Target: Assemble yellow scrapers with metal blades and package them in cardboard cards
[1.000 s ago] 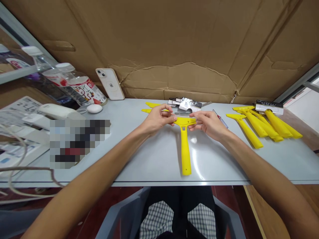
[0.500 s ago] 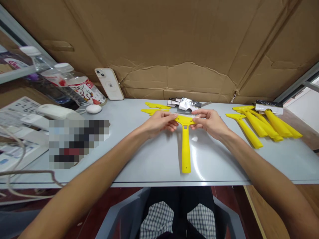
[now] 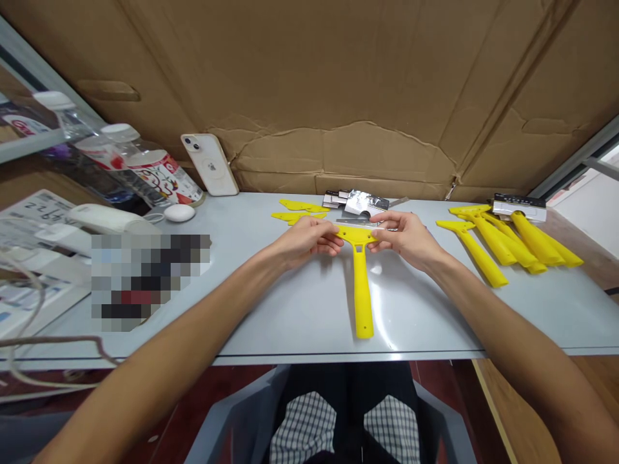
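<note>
A yellow scraper is held above the table with its handle pointing toward me. My left hand pinches the left corner of its head. At the right corner, my right hand grips the head between thumb and fingers. A thin metal blade lies along the far edge of the head, partly hidden by my fingers. Just beyond are silver and black blade packets. Flat yellow head pieces lie behind my left hand.
Several yellow scraper handles lie at the right beside another packet. A phone leans on the cardboard behind. Bottles, a white mouse and cables occupy the left side of the table.
The scraper's handle end has swung slightly to the right, and its head has shifted a little left. Both hands keep their hold.
</note>
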`<state>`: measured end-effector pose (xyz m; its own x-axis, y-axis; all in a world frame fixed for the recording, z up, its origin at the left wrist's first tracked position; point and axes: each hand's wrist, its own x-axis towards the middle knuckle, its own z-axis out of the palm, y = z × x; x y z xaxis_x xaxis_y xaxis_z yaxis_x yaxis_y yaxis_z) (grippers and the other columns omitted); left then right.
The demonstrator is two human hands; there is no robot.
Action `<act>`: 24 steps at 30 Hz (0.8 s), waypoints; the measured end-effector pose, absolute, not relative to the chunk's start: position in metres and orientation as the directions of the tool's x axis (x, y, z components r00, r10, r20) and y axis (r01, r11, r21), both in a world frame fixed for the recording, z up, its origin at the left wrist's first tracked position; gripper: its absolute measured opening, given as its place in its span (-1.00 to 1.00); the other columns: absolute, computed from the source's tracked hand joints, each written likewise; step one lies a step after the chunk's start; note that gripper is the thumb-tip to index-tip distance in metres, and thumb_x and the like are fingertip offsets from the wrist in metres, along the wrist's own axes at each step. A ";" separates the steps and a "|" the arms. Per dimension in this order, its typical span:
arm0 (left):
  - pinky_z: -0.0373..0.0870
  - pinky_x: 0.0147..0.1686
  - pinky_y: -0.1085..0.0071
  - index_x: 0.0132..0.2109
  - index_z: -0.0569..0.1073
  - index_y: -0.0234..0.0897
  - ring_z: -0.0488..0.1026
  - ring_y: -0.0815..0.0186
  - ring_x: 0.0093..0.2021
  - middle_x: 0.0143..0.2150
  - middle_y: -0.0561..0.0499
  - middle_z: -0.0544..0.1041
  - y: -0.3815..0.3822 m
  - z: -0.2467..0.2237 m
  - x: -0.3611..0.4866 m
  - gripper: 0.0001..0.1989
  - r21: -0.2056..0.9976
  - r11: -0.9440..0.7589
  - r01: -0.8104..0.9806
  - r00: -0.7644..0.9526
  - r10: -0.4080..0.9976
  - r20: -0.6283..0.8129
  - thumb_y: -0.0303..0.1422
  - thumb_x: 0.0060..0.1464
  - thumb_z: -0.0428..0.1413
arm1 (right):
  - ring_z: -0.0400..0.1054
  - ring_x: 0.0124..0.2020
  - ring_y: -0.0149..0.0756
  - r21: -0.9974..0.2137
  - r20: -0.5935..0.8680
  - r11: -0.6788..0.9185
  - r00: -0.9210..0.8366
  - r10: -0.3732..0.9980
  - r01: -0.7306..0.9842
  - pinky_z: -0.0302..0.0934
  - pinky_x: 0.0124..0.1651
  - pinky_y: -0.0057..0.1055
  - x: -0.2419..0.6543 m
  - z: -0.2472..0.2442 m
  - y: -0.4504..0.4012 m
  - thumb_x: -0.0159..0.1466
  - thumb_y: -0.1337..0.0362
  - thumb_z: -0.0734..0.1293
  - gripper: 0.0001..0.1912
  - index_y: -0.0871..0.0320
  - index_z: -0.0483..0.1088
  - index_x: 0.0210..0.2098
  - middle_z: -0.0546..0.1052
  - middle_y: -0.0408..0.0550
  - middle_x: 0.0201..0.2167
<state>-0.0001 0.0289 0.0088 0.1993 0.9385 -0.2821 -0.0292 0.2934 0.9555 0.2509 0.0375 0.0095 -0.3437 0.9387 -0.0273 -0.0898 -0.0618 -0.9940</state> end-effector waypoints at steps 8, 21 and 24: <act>0.62 -0.32 0.37 -0.35 0.67 -0.38 0.56 0.34 -0.46 -0.33 -0.23 0.71 0.031 0.000 -0.003 -0.84 0.972 0.231 0.039 0.222 0.947 -0.234 -0.36 0.12 0.39 | 0.67 -0.37 -0.15 -0.997 -0.057 -0.031 -0.409 0.911 0.068 0.60 -0.27 -0.29 0.257 0.004 0.045 0.18 0.26 0.67 -0.62 0.18 0.57 -0.08 0.66 -0.05 -0.42; 0.60 -0.38 0.44 -0.39 0.67 -0.39 0.55 0.37 -0.50 -0.38 -0.20 0.70 0.032 0.000 -0.001 -0.90 0.942 0.307 0.138 0.170 0.929 -0.328 -0.48 0.09 0.31 | 0.57 -0.23 -0.10 -0.369 0.289 0.402 -0.308 0.906 0.838 0.35 0.01 -0.19 0.318 0.026 0.079 0.32 0.43 0.37 -0.73 0.18 0.73 -0.12 0.72 0.08 -0.26; 0.59 -0.39 0.43 -0.40 0.67 -0.36 0.54 0.37 -0.50 -0.38 -0.21 0.70 0.032 -0.001 -0.001 -0.90 0.942 0.303 0.144 0.180 0.928 -0.326 -0.48 0.08 0.31 | 0.55 -0.12 -0.04 -0.339 0.168 0.406 -0.370 0.914 0.849 0.35 -0.01 -0.20 0.312 0.014 0.078 0.31 0.45 0.36 -0.71 0.15 0.74 -0.12 0.72 0.10 -0.21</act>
<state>-0.0005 0.0322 -0.0015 0.1799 0.9281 -0.3259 0.1436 0.3030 0.9421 0.3123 0.0785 0.0142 -0.3698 0.9139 0.1676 0.8488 0.4057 -0.3391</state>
